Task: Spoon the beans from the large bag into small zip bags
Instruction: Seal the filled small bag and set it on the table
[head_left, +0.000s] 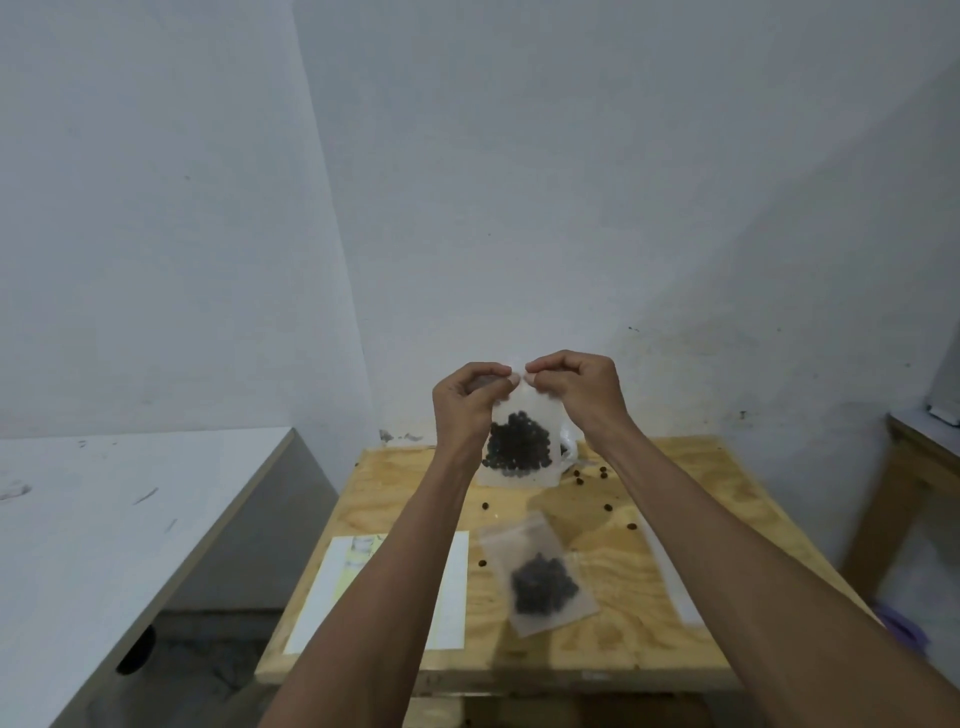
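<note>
I hold a small clear zip bag (521, 447) up in the air above the far part of the plywood table (623, 597). Dark beans fill its lower half. My left hand (467, 400) pinches the bag's top edge on the left, and my right hand (576, 389) pinches it on the right, fingertips almost meeting. A second small zip bag (540, 579) with beans lies flat on the table in front. Part of a clear plastic bag (569, 447) shows behind my right wrist. No spoon is visible.
Several loose beans (602, 473) lie scattered on the table's far side. A white sheet (322, 597) lies under my left forearm and a pale strip (675, 587) under my right. A white counter (104, 519) stands at the left, a wooden stand (914, 467) at the right.
</note>
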